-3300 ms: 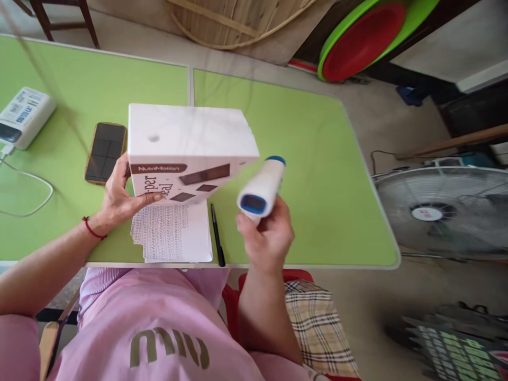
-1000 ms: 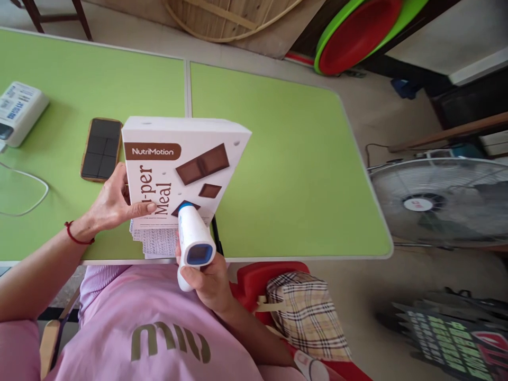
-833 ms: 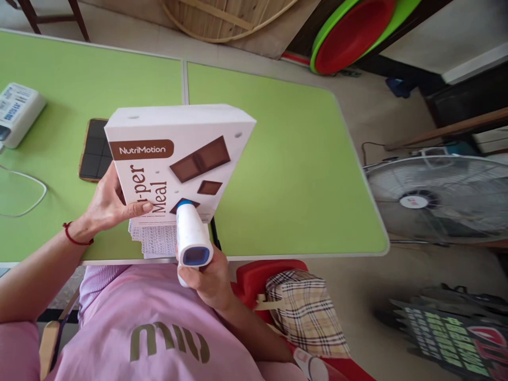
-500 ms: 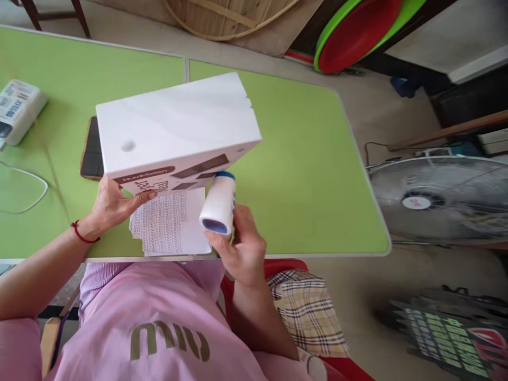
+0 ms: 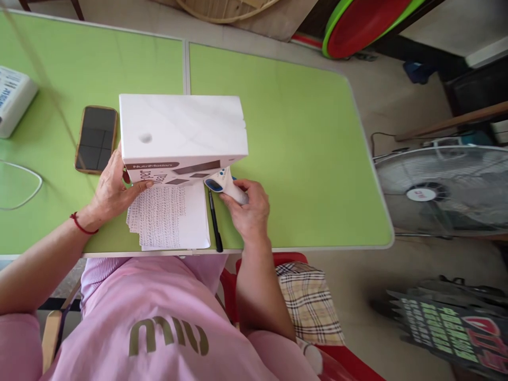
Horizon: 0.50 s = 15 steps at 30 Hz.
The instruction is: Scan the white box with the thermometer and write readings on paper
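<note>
Green worktop [image 5: 301, 159], white box [image 5: 184, 126] left of centre.
Left hand [image 5: 113, 185], fingers gripping the box's left edge; papers [image 5: 170, 219] lower in the frame; right hand [image 5: 251, 210], fingers round the thermometer [image 5: 230, 186] near mid-frame; pen [image 5: 215, 222] beside the papers.

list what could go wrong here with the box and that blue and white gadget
The left hand grips the white box at one end, so it might tip onto the papers.
The right hand holds the gadget close to the box's front; they could knock together.
The pen lies near the table's edge and might get nudged off.
</note>
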{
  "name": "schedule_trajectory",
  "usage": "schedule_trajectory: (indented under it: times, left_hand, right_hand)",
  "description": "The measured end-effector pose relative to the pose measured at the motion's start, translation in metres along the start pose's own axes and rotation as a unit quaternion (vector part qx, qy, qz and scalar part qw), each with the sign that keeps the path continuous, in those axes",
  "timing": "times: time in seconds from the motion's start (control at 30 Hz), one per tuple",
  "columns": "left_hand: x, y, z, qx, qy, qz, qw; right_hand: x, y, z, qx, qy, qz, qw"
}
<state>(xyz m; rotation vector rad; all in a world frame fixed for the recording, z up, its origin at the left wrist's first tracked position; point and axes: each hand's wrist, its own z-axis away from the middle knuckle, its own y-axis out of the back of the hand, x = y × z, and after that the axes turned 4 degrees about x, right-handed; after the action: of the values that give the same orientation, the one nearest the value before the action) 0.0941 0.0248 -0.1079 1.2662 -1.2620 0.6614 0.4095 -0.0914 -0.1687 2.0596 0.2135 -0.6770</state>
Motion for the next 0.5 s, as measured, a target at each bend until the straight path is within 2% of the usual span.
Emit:
schedule_trajectory:
  times: [0.1,0.2,0.27,0.3,0.4,0.5]
  left_hand:
    - [0.001,0.002,0.002,0.060,-0.064,-0.082,0.993]
    - [0.004,0.007,0.008,0.161,-0.190,-0.065,0.966]
    - [0.009,0.008,0.015,0.161,-0.272,-0.050,0.948]
    - [0.013,0.008,0.019,0.127,-0.311,-0.052,0.940]
    - [0.026,0.000,0.029,-0.054,-0.384,-0.140,0.911]
    - [0.033,-0.012,0.035,-0.210,-0.396,-0.206,0.870]
  right_hand:
    - [-0.003,0.001,-0.004,0.018,0.036,0.029,0.999]
    - [-0.012,0.009,-0.002,0.069,0.059,0.035,0.995]
    - [-0.023,0.018,0.005,0.073,0.060,0.003,0.996]
    - [-0.029,0.022,0.011,0.046,0.059,-0.021,0.997]
    - [-0.047,0.032,0.028,-0.078,0.073,-0.026,0.994]
    - [-0.056,0.036,0.040,-0.112,0.096,0.051,0.988]
